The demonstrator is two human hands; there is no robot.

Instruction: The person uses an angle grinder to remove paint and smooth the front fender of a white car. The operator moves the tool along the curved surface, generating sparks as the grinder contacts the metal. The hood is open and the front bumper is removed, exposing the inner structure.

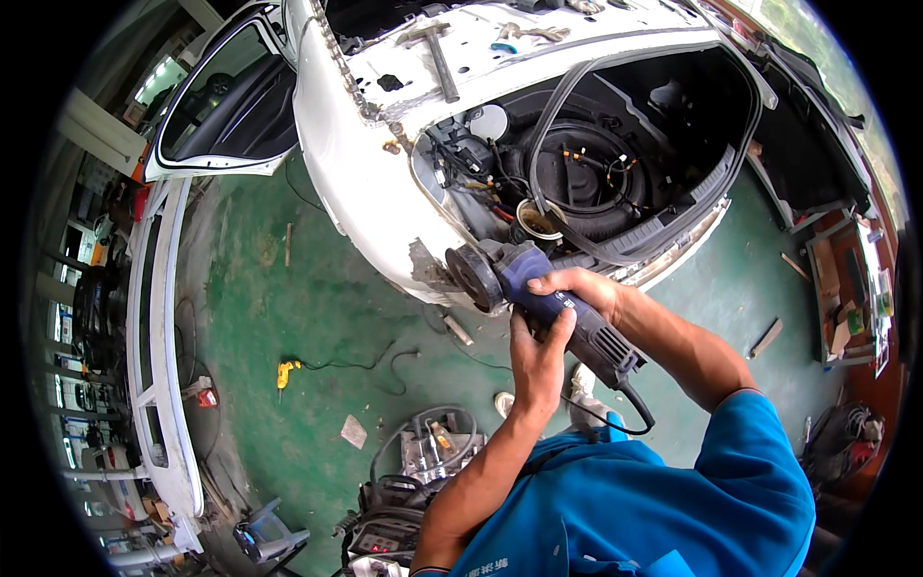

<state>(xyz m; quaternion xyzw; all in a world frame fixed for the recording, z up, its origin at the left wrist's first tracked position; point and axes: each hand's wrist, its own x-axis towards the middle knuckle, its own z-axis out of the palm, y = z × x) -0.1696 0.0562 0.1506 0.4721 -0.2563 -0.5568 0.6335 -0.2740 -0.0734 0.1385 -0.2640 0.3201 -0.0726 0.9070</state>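
"Logging the angle grinder (544, 304) first. Where is it, how's it held?"

"Near mid-view, by the white car body's (356, 188) rear corner, disc (472, 279) at its nine o'clock end. Right hand (586, 289) wraps the casing (520, 273) from three o'clock, thumb over it; left hand (540, 365) curls round from six, thumb along it. Some fingers hidden."

"Risks?"

"Kickback, I'd say, if the disc bites the body's edge — can't tell whether it's touching or spinning. A slip toward twelve could nick the looped seal (549, 120); toward eleven, the exposed wiring (468, 159). Power cord (646, 420) droops at five, near the blue shirt (635, 490), so slack might snag. Bare skin too — sparks or grit could sting."

"Materials, quick?"

"Casing: blue, looks like hard plastic, slotted vents (612, 343) at the tail. Disc: dark, round. Car body: smooth, curved, with a ragged dull-grey patch (430, 266) at the disc's nine to ten. Seal: black, rubbery-looking, long bends. Wiring: thin, tangled. Floor (240, 322): green, scuffed, flat."
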